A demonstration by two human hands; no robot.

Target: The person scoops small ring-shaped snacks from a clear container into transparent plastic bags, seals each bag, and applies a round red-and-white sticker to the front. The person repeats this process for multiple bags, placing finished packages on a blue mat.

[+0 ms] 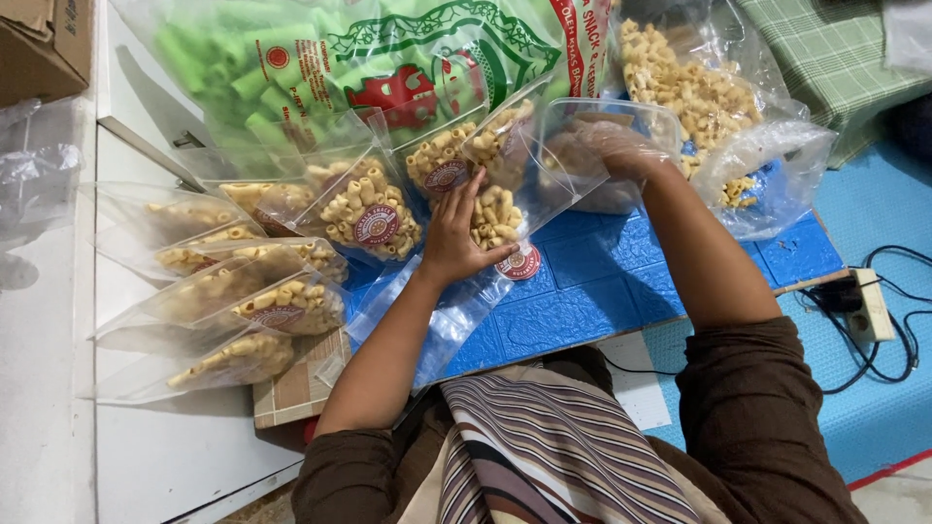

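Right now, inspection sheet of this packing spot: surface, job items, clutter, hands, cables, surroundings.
Surface: blue textured mat on a board.
Job's things: small clear pouch of tube snacks; clear container.
Clutter: filled pouches piled left; open bulk snack bag; large bag of green tubes.
Hands: left hand presses the pouch; right hand, in a plastic glove, inside the container.
Cables: black cable and power strip at right.
Surroundings: cardboard box, green plaid cloth.

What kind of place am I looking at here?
Probably a home snack-packing spot: small clear pouches of tan macaroni-shaped snacks in a row, a big clear bulk bag of the same snack, and a blue foam floor mat.
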